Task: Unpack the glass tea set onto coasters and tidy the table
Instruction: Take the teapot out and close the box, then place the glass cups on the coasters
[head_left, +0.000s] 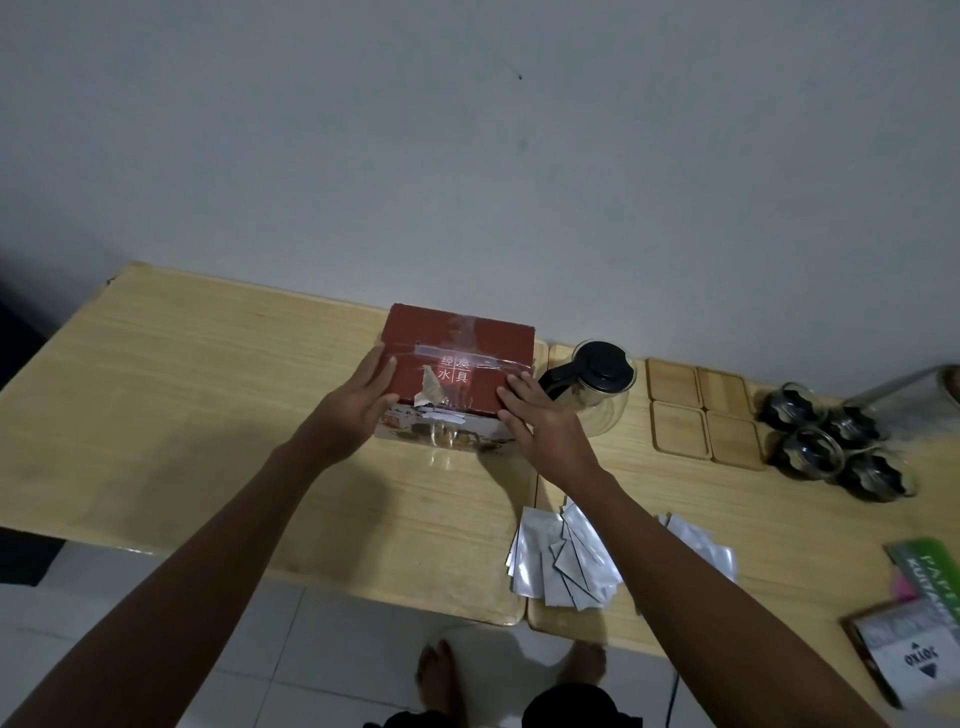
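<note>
A pale wooden bench (182, 395) stood against a grey wall. Mid-bench, the taped box (460, 371) was held at both sides by flat hands, left (358, 400) and right (540, 423). Light, stiff card and possibly fragile contents were judged; side grips suited.

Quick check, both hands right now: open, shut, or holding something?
Left hand: open, straight fingers pressed against the left side of the red box.
Right hand: open, fingers flat on the box's right front corner.

Matt cardboard box (460, 364), glossy tape; pale wood table (208, 389); glass teapot (597, 387).
</note>
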